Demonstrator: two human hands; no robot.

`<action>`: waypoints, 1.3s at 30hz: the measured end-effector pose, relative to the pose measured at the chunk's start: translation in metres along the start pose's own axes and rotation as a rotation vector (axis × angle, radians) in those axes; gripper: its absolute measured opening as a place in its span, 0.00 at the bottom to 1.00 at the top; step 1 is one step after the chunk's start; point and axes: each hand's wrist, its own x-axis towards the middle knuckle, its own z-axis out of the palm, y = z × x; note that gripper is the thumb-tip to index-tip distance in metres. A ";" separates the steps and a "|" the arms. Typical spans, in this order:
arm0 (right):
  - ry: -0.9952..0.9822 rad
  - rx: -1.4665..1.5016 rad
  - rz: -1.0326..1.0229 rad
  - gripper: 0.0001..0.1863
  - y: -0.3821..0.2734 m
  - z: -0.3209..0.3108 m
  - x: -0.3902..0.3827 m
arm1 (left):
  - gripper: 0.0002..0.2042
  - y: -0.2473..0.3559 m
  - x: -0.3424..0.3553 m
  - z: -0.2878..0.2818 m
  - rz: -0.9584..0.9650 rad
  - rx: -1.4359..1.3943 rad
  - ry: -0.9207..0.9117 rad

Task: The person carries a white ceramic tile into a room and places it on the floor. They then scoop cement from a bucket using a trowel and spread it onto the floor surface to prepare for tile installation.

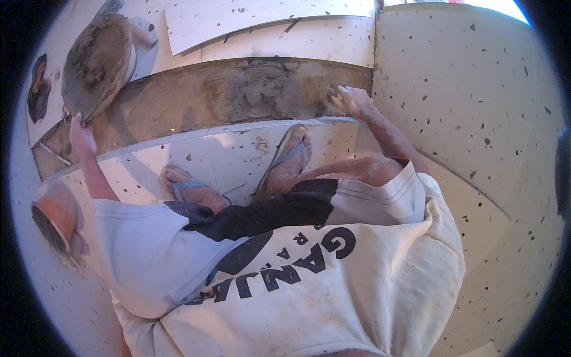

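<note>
At the left, my left hand (84, 141) has its fingers closed on the near rim of a round basin (132, 59). Grey-brown wet mortar (98, 50) fills the basin, which looks tilted. My right hand (357, 103) is closed around what looks like a trowel (338, 98), low over the right end of a bare strip of floor (172, 110). Its blade is mostly hidden. Beside that hand, fresh mortar (256, 92) lies spread in uneven ridges along the middle of the strip.
Speckled tiles (232, 149) border the strip, with a loose-looking slab (256, 18) on the far side. A speckled wall panel (464, 77) rises at the right. An orange bucket (59, 214) lies tipped at the left. My sandalled feet (292, 149) rest on the near tiles.
</note>
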 end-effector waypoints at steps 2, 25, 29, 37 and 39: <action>0.034 0.050 0.031 0.21 0.002 0.005 0.001 | 0.15 -0.003 0.007 -0.003 -0.110 -0.220 -0.021; 0.041 0.342 0.341 0.25 0.027 0.008 -0.027 | 0.15 0.005 -0.003 0.007 -0.097 -0.152 0.014; -0.113 0.647 0.424 0.23 0.023 0.020 -0.018 | 0.15 0.014 -0.009 0.013 -0.103 -0.164 -0.021; -0.404 1.056 0.310 0.23 -0.021 0.024 0.010 | 0.13 0.027 -0.023 0.021 -0.088 -0.059 0.009; -0.515 0.857 0.200 0.25 -0.029 0.020 0.018 | 0.13 0.026 -0.023 0.021 -0.097 -0.063 0.022</action>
